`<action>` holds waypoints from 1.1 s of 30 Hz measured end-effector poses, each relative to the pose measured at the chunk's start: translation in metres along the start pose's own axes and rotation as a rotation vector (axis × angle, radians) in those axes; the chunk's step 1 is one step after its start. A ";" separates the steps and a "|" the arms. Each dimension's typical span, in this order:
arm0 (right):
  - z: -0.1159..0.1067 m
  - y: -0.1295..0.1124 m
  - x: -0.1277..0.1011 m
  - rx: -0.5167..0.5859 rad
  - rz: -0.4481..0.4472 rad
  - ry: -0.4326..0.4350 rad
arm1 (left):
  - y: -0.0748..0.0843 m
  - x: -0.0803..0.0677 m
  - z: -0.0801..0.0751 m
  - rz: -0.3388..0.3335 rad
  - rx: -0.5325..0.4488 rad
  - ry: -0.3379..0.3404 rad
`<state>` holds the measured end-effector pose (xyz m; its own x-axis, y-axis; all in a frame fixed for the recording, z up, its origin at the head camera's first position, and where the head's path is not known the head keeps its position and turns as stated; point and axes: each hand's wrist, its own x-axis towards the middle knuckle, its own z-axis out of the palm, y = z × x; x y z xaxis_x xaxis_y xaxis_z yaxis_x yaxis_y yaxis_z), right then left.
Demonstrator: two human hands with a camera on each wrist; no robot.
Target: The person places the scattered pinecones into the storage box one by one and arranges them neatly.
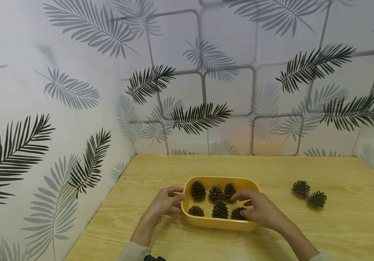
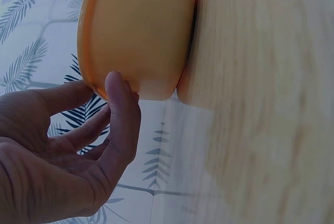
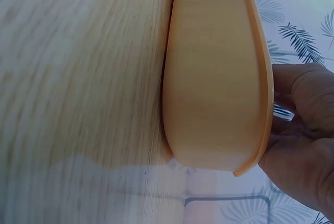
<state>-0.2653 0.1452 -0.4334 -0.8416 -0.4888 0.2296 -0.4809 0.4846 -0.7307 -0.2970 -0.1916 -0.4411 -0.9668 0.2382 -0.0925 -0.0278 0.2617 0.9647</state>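
A yellow oval tray (image 1: 217, 223) sits on the wooden table with several pine cones in it. My left hand (image 1: 165, 203) grips the tray's left end (image 2: 141, 31), with the thumb (image 2: 122, 104) on the outer wall and the fingers over the rim. My right hand (image 1: 260, 210) reaches over the tray's right rim (image 3: 261, 104). Its fingers curl inside around the front-right pine cone (image 1: 237, 213), and the thumb rests against that cone. In the right wrist view the tray wall hides the cone. Two more pine cones (image 1: 301, 188) (image 1: 317, 199) lie on the table to the right of the tray.
The wooden table (image 1: 336, 232) stands in a corner, with leaf-patterned walls at the back (image 1: 226, 90), the left (image 1: 43, 145) and the far right. Bare tabletop lies in front of the tray and behind it.
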 end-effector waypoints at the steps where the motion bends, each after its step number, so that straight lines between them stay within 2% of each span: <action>1: 0.000 0.000 0.000 0.001 -0.001 -0.001 | 0.000 0.000 0.000 -0.003 -0.002 0.000; 12: -0.001 -0.003 -0.003 0.053 -0.011 -0.007 | -0.002 0.002 -0.002 -0.010 -0.013 -0.006; 17: -0.004 -0.005 -0.004 0.093 0.036 0.000 | -0.003 0.003 -0.002 -0.007 -0.013 -0.007; 22: -0.007 -0.001 -0.005 0.189 0.085 0.005 | -0.004 0.003 -0.002 -0.003 -0.017 -0.011; 28: -0.011 0.004 -0.004 0.247 0.074 0.023 | -0.004 0.003 -0.003 -0.010 -0.024 -0.011; 33: -0.016 0.003 -0.005 0.234 0.061 0.049 | -0.004 0.002 -0.002 -0.002 -0.018 -0.005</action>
<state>-0.2665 0.1605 -0.4265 -0.8810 -0.4254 0.2069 -0.3634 0.3286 -0.8718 -0.2998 -0.1940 -0.4443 -0.9655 0.2423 -0.0956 -0.0343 0.2454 0.9688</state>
